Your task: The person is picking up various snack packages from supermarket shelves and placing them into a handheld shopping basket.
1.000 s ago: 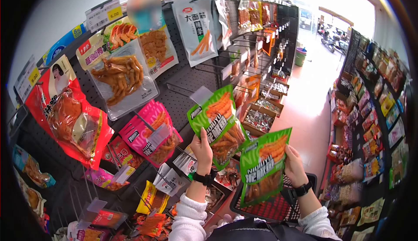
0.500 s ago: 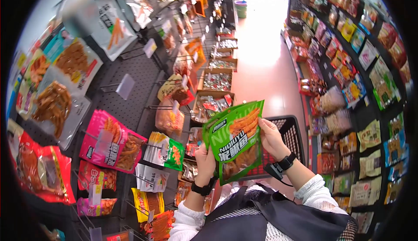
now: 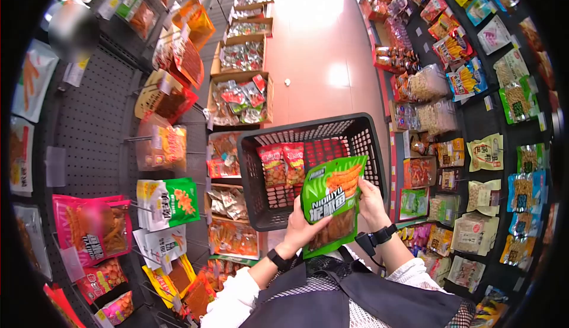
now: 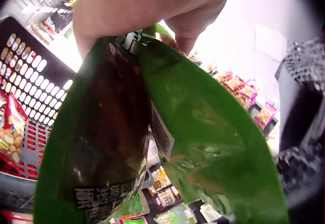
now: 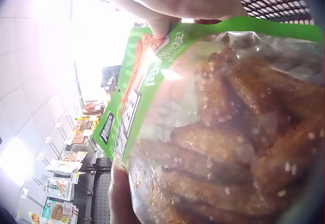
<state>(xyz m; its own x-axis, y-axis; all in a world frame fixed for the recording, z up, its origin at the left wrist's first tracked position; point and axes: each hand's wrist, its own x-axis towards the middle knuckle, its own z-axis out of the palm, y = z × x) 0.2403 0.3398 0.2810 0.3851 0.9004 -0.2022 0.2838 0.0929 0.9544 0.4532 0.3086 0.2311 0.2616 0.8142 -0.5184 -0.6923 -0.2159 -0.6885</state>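
Both hands hold a green snack bag point(image 3: 335, 200) in front of the body, its printed front facing up. My left hand point(image 3: 301, 228) grips its left edge, thumb across the front. At the right edge, my right hand point(image 3: 372, 202) pinches the side. Brown fried pieces show through the clear window point(image 5: 228, 143) in the right wrist view. From the left wrist, two green panels point(image 4: 203, 132) splay apart below the hand; I cannot tell whether they belong to one bag or two. Just beyond the hands is a black shopping basket point(image 3: 311, 122), partly hidden by the bag.
Red snack packets point(image 3: 283, 165) lie in the basket. On the left, pink bags point(image 3: 95, 230) and white-and-green bags point(image 3: 169, 203) hang from hooks. Open cartons point(image 3: 240, 100) line the left shelf's foot. Packed shelves point(image 3: 462, 150) stand to the right of the tiled aisle point(image 3: 308, 61).
A second ago each hand held a separate green bag, the left one beside the hooks. The hands have come together at one stack, and the view has turned down toward the basket.
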